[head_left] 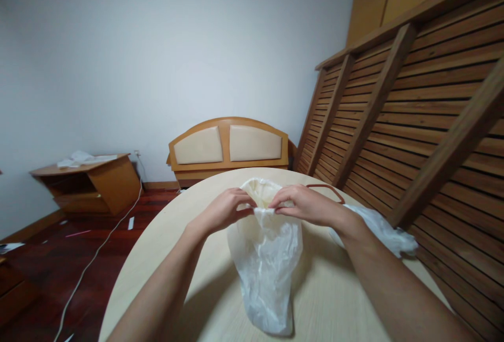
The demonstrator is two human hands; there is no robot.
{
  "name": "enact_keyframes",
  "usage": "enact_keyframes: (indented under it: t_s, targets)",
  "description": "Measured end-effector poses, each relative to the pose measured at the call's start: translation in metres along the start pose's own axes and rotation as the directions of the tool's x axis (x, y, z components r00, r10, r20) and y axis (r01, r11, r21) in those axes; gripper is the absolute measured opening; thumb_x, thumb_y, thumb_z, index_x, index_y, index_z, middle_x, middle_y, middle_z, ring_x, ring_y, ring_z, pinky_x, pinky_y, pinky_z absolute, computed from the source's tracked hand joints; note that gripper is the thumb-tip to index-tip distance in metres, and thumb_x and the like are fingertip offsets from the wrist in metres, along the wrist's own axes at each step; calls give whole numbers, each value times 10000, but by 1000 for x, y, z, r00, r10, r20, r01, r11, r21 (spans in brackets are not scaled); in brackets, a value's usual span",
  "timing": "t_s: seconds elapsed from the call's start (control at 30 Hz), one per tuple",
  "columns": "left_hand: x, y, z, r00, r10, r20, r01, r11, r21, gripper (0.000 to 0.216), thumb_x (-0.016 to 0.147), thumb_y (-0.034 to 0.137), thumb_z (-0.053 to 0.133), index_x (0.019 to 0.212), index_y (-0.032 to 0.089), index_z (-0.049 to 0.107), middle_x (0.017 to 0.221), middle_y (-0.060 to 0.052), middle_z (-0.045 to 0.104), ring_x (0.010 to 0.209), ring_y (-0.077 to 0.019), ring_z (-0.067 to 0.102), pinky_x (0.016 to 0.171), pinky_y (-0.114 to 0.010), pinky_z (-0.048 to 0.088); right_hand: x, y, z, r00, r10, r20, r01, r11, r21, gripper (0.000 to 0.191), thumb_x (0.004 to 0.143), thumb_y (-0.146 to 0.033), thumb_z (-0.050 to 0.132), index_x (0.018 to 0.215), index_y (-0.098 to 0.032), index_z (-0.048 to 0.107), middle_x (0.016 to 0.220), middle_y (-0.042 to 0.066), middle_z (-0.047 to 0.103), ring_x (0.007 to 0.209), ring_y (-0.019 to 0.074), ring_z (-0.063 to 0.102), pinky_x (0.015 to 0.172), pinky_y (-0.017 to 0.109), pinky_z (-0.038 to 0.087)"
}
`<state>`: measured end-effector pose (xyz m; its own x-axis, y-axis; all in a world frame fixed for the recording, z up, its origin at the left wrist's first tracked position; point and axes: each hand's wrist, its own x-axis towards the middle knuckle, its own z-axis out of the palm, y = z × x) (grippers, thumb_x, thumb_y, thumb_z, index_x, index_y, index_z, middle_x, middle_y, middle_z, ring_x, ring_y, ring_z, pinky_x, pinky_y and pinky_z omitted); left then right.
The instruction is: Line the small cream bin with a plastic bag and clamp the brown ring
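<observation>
A translucent white plastic bag [268, 274] hangs over the round table [157, 274], its mouth open at the top and its lower end toward me. My left hand [230, 208] pinches the near rim of the bag between thumb and fingers. On the other side of the mouth, my right hand [297, 203] grips the same rim, also in a pinch. The two hands are a short gap apart. What the bag holds, if anything, I cannot make out.
Another white plastic bag [380, 229] lies crumpled at the table's right, beside a thin brown loop [325, 189]. Wooden slatted panels [378, 121] lean along the right. A headboard [228, 142] stands behind; a low cabinet [114, 184] and a floor cable [102, 247] are left.
</observation>
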<state>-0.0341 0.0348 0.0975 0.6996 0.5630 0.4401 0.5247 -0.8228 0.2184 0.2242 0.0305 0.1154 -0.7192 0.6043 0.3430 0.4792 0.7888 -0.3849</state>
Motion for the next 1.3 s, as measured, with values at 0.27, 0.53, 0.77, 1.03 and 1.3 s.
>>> enact_keyframes:
  t_s: [0.27,0.53,0.77,1.03,1.3]
  targets:
    - [-3,12,-12,999,18,30,-20,995,93,284,806,128,670,1075,213,702,1111,-65,719,1102,-225,613,1012,-349,449,4,-4,7,1000,-9,21,9,999,-33,201,921,-212,623,1039,-230,784,1008,37,783,932,185,707,837,262,488]
    - [1,15,-3,997,17,72,-22,997,75,152,925,329,645,927,189,705,924,-50,742,889,-198,668,862,-320,470,6,-11,3,998,-10,63,14,998,-56,252,875,-287,694,1097,-197,771,1041,80,777,956,230,701,851,306,489]
    - [-4,0,-6,997,12,82,-21,994,112,118,950,238,597,890,183,682,893,-50,720,867,-187,652,829,-303,473,-3,-7,-1,995,54,81,-53,998,-15,421,893,-392,653,1253,-180,701,1227,107,722,1104,265,670,960,356,485]
    - [-8,-9,-5,996,-68,-55,68,998,-18,137,981,258,536,1006,186,651,1081,-88,709,988,-206,664,897,-315,500,5,3,12,993,-35,-113,17,988,-156,441,877,-287,678,1309,-217,630,1256,110,687,1187,284,614,1047,451,454]
    - [-7,-18,-14,963,-133,-235,133,991,-15,143,976,276,524,963,188,637,1089,-113,704,1171,-259,626,996,-378,475,3,13,9,904,-71,-422,-15,980,-197,458,959,-389,577,1389,-259,487,1377,102,582,1275,265,540,1098,488,425]
